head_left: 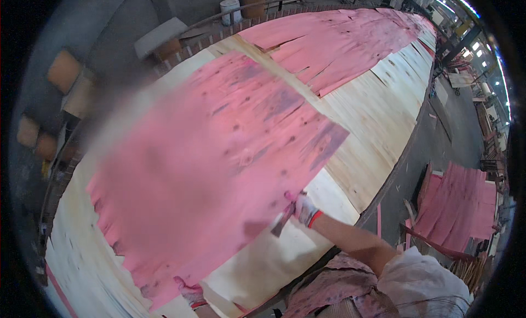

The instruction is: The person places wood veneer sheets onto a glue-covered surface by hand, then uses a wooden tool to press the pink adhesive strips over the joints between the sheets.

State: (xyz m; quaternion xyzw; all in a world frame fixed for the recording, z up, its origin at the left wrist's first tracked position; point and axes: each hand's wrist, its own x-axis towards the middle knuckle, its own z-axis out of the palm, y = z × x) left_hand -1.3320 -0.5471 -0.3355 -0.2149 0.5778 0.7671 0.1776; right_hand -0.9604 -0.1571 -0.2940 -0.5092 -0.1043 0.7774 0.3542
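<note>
Nearest to my view: one white cloth sleeve, loose and crumpled, beside a pink-stained cloth garment. One left hand, in a pink-stained pale glove, at the near edge of the pink sheet; I cannot tell whether its fingers grip or merely rest there. One right hand, in a white glove with red cuff and pink fingertips, beside the sheet's right edge; I see its fingers closed on a flat, dark blade-like tool. One large pink sheet of thin, knotty wood, ragged along its left edge, blurred through its left half, lying between and beyond the hands over pale, bare wood sheets. To the right, on the floor, one stack of wavy pink wood sheets. Beneath the work, one long bench with a slatted rim. Farther along it, a spread of split pink wood sheets. Past the rim, one white cylindrical bucket and one brown cylindrical drum, side by side.
</note>
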